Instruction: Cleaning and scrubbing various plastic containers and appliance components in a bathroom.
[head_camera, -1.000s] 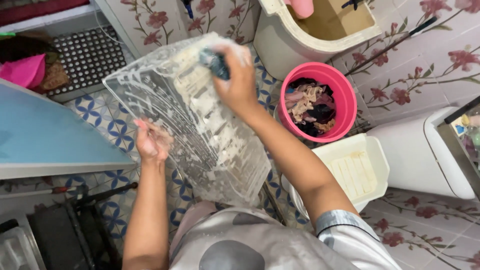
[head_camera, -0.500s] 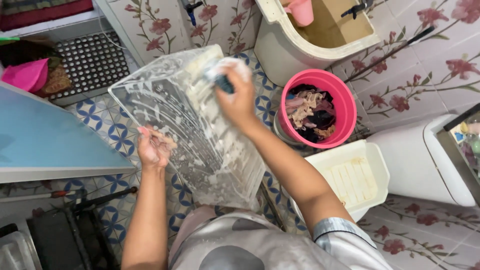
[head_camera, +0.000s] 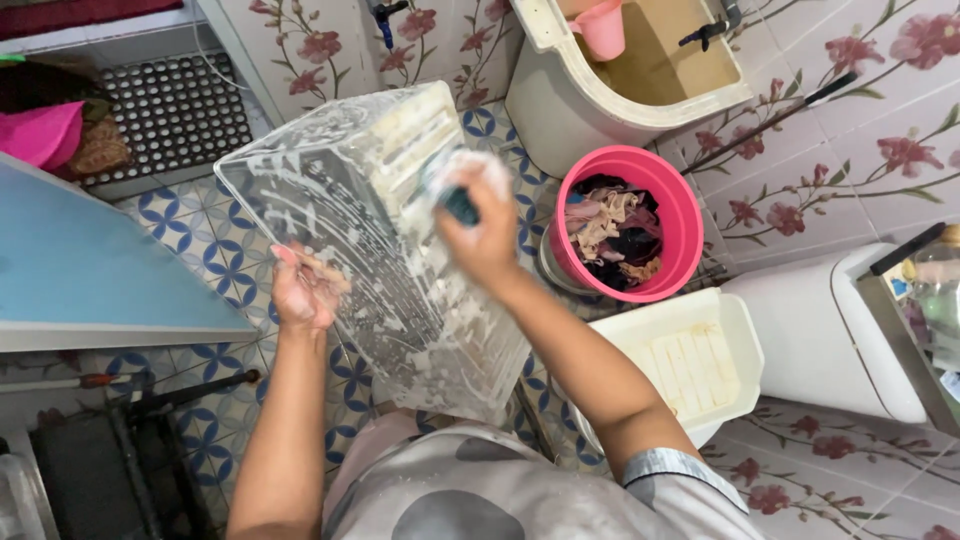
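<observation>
Two-handed grip (head_camera: 305, 290) on sudsy clear-plastic tray (head_camera: 330, 200)

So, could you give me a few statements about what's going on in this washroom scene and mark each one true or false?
1. The left hand holds the clear plastic bin by its side. True.
2. The right hand presses a dark sponge against the bin. True.
3. The bin is dry and clean. False: it is streaked with white suds.
4. The pink bucket is empty. False: it holds a heap of mixed cloth.
5. The cream tray lies on the floor to the person's right, below the pink bucket in the picture. True.
6. The floor is plain grey concrete. False: it has blue and white patterned tiles.
</observation>
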